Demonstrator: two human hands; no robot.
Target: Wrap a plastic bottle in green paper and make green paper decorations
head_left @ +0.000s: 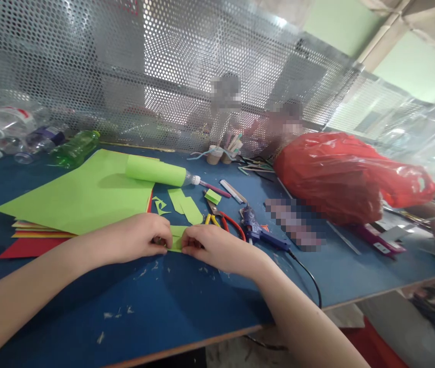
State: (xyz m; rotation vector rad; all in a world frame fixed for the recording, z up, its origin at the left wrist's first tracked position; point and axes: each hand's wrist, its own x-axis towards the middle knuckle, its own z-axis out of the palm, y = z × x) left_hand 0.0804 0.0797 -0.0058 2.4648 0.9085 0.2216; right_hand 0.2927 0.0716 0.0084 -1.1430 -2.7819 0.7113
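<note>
Between my two hands lies a small piece of green paper [177, 238], low over the blue table. My left hand [146, 236] pinches its left end, and my right hand [209, 246] pinches the right end; both are closed. Just beyond them are cut green paper pieces [191, 210], green scraps [160, 205] and a small folded green paper [213, 197]. Scissors with red handles [234, 225] and a blue glue gun [257, 227] lie by my right hand. A plastic bottle wrapped in green paper [156, 170] rests on a large green sheet [87, 197].
Plastic bottles [6, 125] and a green bottle [75, 148] lie at the back left. Cups with sticks [221, 152] stand by the perforated metal screen [186, 61]. A bulging red plastic bag [336, 174] sits at right. The glue gun's black cord [311, 276] hangs over the table edge.
</note>
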